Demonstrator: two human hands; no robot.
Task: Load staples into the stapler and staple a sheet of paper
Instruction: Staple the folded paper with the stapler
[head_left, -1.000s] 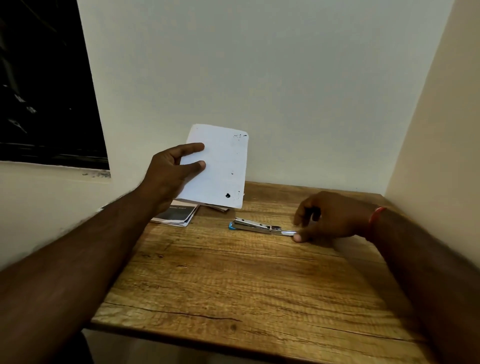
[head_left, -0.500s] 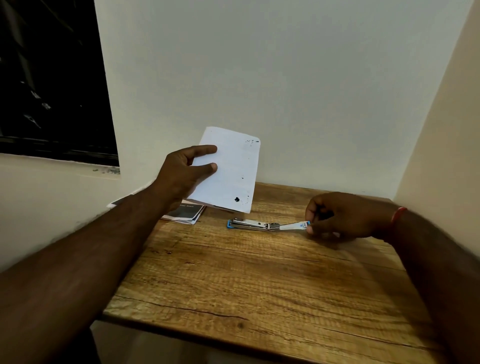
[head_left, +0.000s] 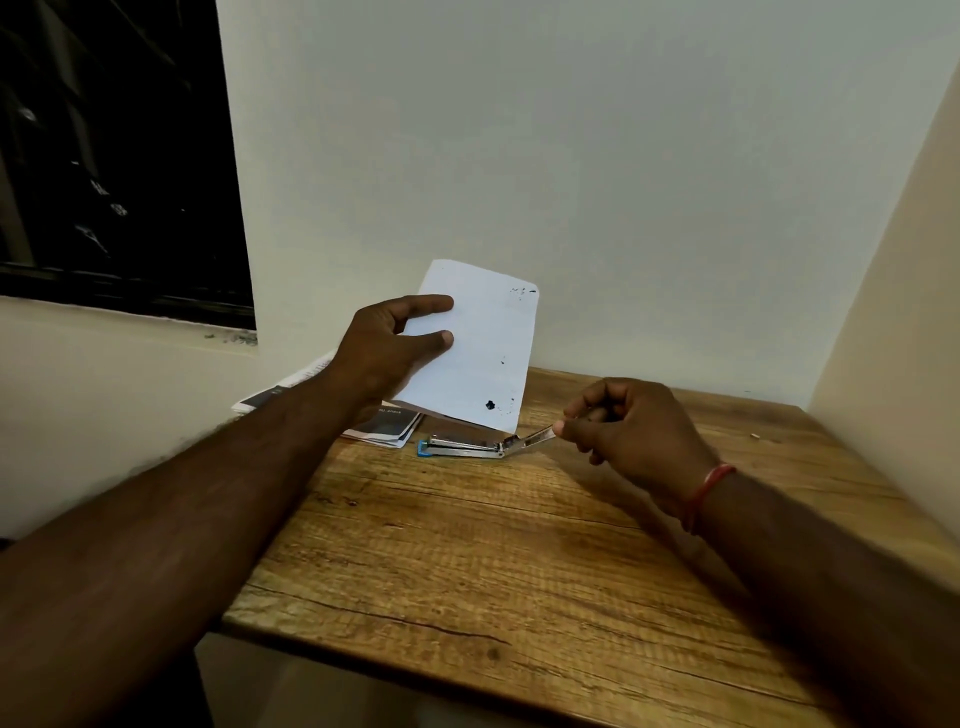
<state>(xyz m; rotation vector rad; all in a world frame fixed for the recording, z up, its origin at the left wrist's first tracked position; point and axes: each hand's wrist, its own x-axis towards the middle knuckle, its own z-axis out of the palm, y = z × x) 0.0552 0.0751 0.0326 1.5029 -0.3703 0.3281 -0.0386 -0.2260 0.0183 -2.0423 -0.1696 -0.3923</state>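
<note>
Item: stapler (head_left: 467, 448). Small, metal, blue at its far-left end. Lies on the table (head_left: 519, 561) near the back edge, long axis left to right. Its right end is hinged up at a slant.

Item: right hand (head_left: 631, 434). Loosely curled; thumb and fingertips pinch the raised end of the stapler. Red thread (head_left: 704, 491) at the wrist.

Item: left hand (head_left: 387, 351). Closed on the left edge of the paper (head_left: 480, 348), thumb in front, fingers behind. Paper is held upright in the air, above and just behind the stapler, not touching it as far as can be told. Dark specks near its top right corner and a black blot near the bottom.

Item: booklets (head_left: 384, 426). Printed stack on the table at back left, partly under the left forearm and the paper.

Step in hand, as judged: opening the stapler to load it. The top piece is lifted only partway.

Next move calls for: swinging the lifted part fully back while the base stays down, then a strip of staples. The left hand is occupied, so the base has nothing steadying it and may slide or lift.

Not determinable: no staples are visible anywhere; whether the magazine is empty; what the right palm hides; the booklets' print; the table's near right corner, covered by the forearm.
</note>
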